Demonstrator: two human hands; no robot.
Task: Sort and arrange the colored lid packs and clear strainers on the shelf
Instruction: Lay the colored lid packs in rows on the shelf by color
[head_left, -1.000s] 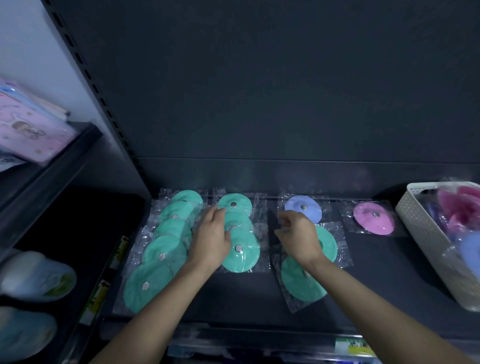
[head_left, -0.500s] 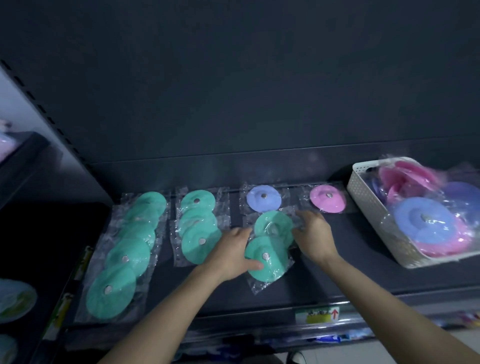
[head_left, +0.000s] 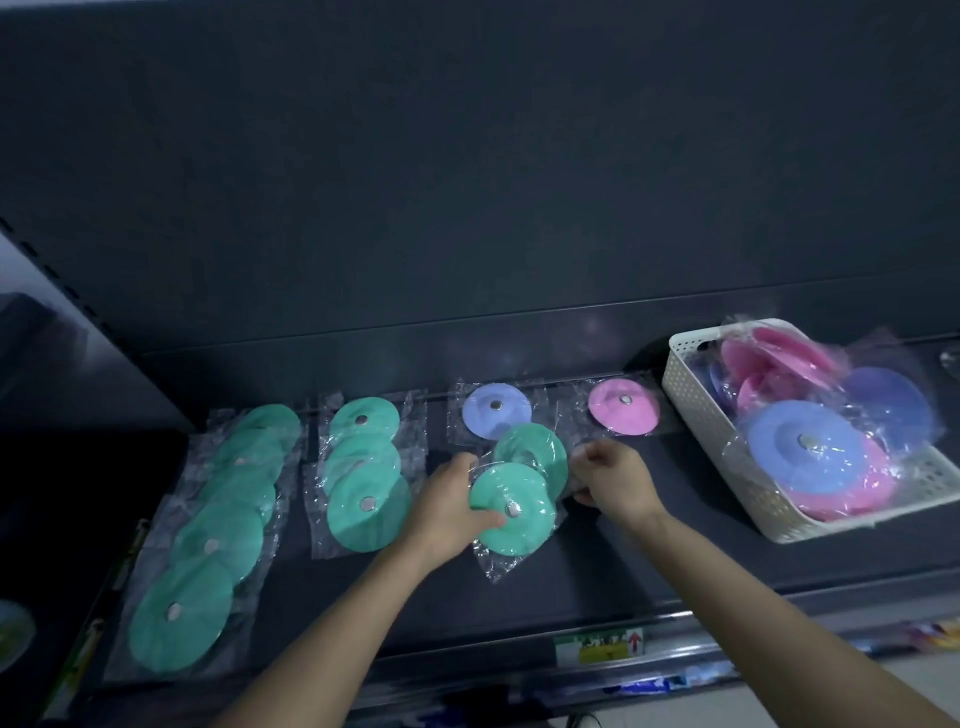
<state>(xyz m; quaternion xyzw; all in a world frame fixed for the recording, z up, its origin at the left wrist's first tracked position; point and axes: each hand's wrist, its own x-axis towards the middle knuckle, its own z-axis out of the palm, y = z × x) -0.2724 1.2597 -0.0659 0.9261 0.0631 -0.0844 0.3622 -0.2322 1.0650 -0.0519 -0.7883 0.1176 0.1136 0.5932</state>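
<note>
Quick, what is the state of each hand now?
Left hand: grips the front green pack.
Right hand: curled, apparently pinching the wrap of the rear green pack.

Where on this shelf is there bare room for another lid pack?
Bare shelf in front of the pink lid pack, left of the white basket; also along the front edge. Crowded: the green rows at left.

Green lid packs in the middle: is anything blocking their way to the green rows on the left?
Only the left hand holding the front green lid pack sits between it and the nearer green row; the shelf there looks bare. The right hand pinches the rear green lid pack.
</note>
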